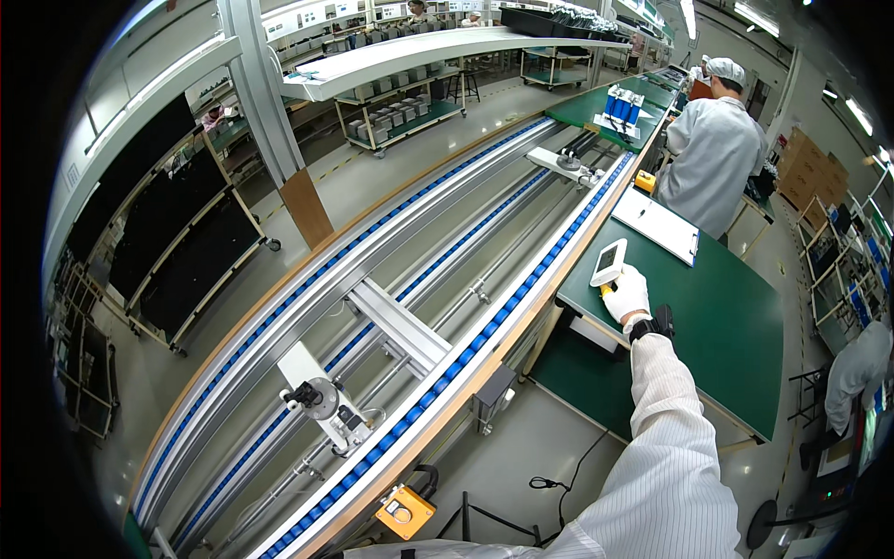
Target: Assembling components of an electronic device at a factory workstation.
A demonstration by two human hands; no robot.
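Note:
My right hand (629, 295), in a white glove, is closed around the lower end of a white handheld device (609, 262) with a small grey screen. A bit of yellow shows on the device beside my fingers. Hand and device are over the near left part of a green-topped table (722, 317); whether the device touches the top I cannot tell. A black watch-like band (655, 322) circles my right wrist, below a striped white sleeve. Beyond the device lies a clipboard (656, 226) with white paper and a pen on it. My left hand is out of view.
Left of the table runs a conveyor with blue rollers (456, 365) and metal rails. An orange box with a button (405, 511) hangs at its near side. Blue cylindrical parts (622, 105) stand at the far end. A person in a pale coat (715, 154) works beyond the table.

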